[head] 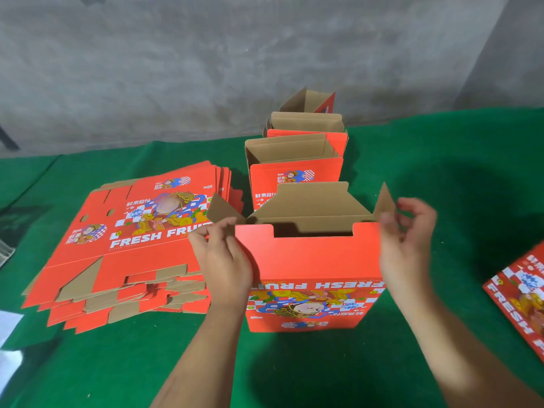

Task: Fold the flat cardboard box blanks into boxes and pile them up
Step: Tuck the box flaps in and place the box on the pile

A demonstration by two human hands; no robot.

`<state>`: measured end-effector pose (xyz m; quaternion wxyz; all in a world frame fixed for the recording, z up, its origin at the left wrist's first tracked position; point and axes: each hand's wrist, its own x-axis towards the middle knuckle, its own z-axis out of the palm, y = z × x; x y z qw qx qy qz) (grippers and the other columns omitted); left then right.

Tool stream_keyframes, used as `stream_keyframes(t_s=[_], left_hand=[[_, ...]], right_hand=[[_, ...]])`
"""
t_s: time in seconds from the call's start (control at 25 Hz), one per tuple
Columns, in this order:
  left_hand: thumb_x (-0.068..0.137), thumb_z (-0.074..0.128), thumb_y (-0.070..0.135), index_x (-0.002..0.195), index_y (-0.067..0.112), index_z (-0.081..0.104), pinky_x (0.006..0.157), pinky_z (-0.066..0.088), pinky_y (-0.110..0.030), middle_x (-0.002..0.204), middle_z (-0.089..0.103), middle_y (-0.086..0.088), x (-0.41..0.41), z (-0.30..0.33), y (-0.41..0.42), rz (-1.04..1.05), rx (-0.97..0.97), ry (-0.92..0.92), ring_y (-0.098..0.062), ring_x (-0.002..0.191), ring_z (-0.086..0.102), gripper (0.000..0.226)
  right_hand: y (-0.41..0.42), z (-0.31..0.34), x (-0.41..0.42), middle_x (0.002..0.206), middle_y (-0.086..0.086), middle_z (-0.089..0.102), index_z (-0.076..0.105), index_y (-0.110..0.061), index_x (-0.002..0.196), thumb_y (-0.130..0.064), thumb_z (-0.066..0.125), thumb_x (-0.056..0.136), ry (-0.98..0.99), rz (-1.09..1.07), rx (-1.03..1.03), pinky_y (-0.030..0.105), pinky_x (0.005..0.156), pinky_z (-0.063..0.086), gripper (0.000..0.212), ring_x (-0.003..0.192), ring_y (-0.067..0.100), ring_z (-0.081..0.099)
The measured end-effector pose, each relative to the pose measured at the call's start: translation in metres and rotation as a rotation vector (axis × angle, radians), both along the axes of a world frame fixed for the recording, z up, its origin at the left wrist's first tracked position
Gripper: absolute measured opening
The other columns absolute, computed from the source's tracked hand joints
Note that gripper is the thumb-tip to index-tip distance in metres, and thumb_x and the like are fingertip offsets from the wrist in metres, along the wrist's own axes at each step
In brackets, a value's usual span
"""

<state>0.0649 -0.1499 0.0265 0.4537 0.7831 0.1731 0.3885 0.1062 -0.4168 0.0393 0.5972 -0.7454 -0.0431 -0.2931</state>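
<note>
A red printed box [312, 266] stands upside down in front of me on the green cloth, opened into a tube with its brown flaps up. My left hand [222, 257] grips its top left corner beside a triangular side flap [220, 212]. My right hand [407, 240] pinches the top right corner by the other triangular flap [387, 203]. A pile of flat red blanks [129, 245] lies to the left. Three folded boxes [297, 169] stand in a row behind the one I hold.
The green cloth table [441, 172] ends at a grey concrete wall [206, 69]. Another red blank [524, 293] lies at the right edge. White paper [8, 328] shows at the lower left.
</note>
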Motion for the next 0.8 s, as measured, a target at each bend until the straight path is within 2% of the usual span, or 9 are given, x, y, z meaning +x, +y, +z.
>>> stream_keyframes(t_s=[0.12, 0.2, 0.28, 0.36, 0.44, 0.52, 0.56, 0.68, 0.8], left_hand=[[0.101, 0.052, 0.026, 0.138, 0.007, 0.063, 0.095, 0.039, -0.036, 0.106, 0.049, -0.015, 0.0, -0.004, 0.003, 0.044, 0.244, 0.08, -0.029, 0.107, 0.046, 0.043], [0.093, 0.07, 0.034, 0.143, 0.012, 0.059, 0.089, 0.038, -0.04, 0.105, 0.048, -0.016, 0.003, -0.001, 0.004, 0.071, 0.38, 0.137, -0.03, 0.104, 0.044, 0.056], [0.082, 0.078, 0.021, 0.141, 0.015, 0.061, 0.086, 0.039, -0.041, 0.103, 0.048, -0.015, 0.007, 0.003, 0.0, 0.033, 0.445, 0.145, -0.031, 0.101, 0.046, 0.061], [0.08, 0.069, 0.002, 0.133, 0.015, 0.064, 0.085, 0.045, -0.045, 0.104, 0.05, -0.015, 0.007, 0.005, -0.003, -0.048, 0.479, 0.117, -0.035, 0.099, 0.05, 0.055], [0.075, 0.058, -0.013, 0.119, 0.016, 0.06, 0.079, 0.047, -0.052, 0.102, 0.052, -0.015, 0.006, 0.005, -0.003, -0.126, 0.476, 0.047, -0.038, 0.094, 0.053, 0.053], [0.076, 0.056, -0.014, 0.112, 0.019, 0.055, 0.076, 0.046, -0.053, 0.097, 0.055, -0.014, 0.004, 0.004, 0.0, -0.2, 0.445, 0.027, -0.041, 0.088, 0.055, 0.05], [0.08, 0.057, -0.009, 0.116, 0.018, 0.058, 0.078, 0.046, -0.052, 0.099, 0.056, -0.013, 0.004, 0.004, 0.002, -0.244, 0.453, 0.053, -0.04, 0.09, 0.056, 0.045], [0.095, 0.059, 0.021, 0.133, 0.02, 0.065, 0.091, 0.045, -0.05, 0.114, 0.056, -0.005, 0.003, 0.0, 0.005, -0.343, 0.604, 0.23, -0.033, 0.103, 0.054, 0.038], [0.098, 0.046, 0.059, 0.141, 0.036, 0.06, 0.117, 0.031, -0.047, 0.155, 0.039, -0.005, 0.008, 0.001, 0.006, -0.418, 0.66, 0.469, -0.031, 0.14, 0.036, 0.051]], right_hand=[[0.012, -0.011, -0.003, 0.141, 0.021, 0.049, 0.066, -0.021, 0.119, -0.022, 0.073, 0.089, -0.019, -0.135, -0.761, 0.055, 0.108, 0.036, 0.031, 0.128, 0.043, 0.04], [0.019, -0.009, -0.003, 0.154, 0.024, 0.04, 0.074, -0.024, 0.116, -0.024, 0.073, 0.086, 0.063, -0.211, -0.935, 0.061, 0.109, 0.035, 0.029, 0.136, 0.05, 0.035], [0.025, -0.004, -0.005, 0.161, 0.023, 0.031, 0.068, -0.027, 0.132, -0.025, 0.076, 0.078, 0.11, -0.305, -1.039, 0.063, 0.109, 0.029, 0.055, 0.142, 0.051, 0.03], [0.036, -0.001, -0.006, 0.152, 0.018, 0.038, 0.057, -0.031, 0.144, -0.024, 0.076, 0.07, -0.032, -0.327, -1.084, 0.059, 0.103, 0.03, 0.078, 0.133, 0.045, 0.037], [0.049, -0.001, -0.009, 0.132, 0.011, 0.051, 0.06, -0.033, 0.142, -0.024, 0.075, 0.074, -0.199, -0.184, -1.074, 0.054, 0.095, 0.035, 0.07, 0.117, 0.039, 0.048], [0.055, 0.0, -0.008, 0.128, 0.006, 0.061, 0.06, -0.028, 0.142, -0.025, 0.073, 0.083, -0.151, 0.021, -1.081, 0.049, 0.094, 0.043, 0.06, 0.115, 0.036, 0.055], [0.056, 0.0, -0.003, 0.139, 0.002, 0.059, 0.051, -0.027, 0.151, -0.03, 0.069, 0.089, -0.009, 0.099, -1.085, 0.048, 0.101, 0.045, 0.064, 0.126, 0.033, 0.052], [0.054, -0.004, 0.008, 0.171, -0.015, 0.019, 0.013, -0.037, 0.164, -0.047, 0.046, 0.1, 0.316, 0.199, -1.1, 0.047, 0.123, 0.029, 0.073, 0.158, 0.019, 0.009], [0.054, -0.005, 0.007, 0.171, -0.006, 0.012, 0.033, -0.038, 0.159, -0.05, 0.042, 0.101, 0.314, 0.238, -1.163, 0.047, 0.124, 0.02, 0.06, 0.158, 0.023, 0.005]])
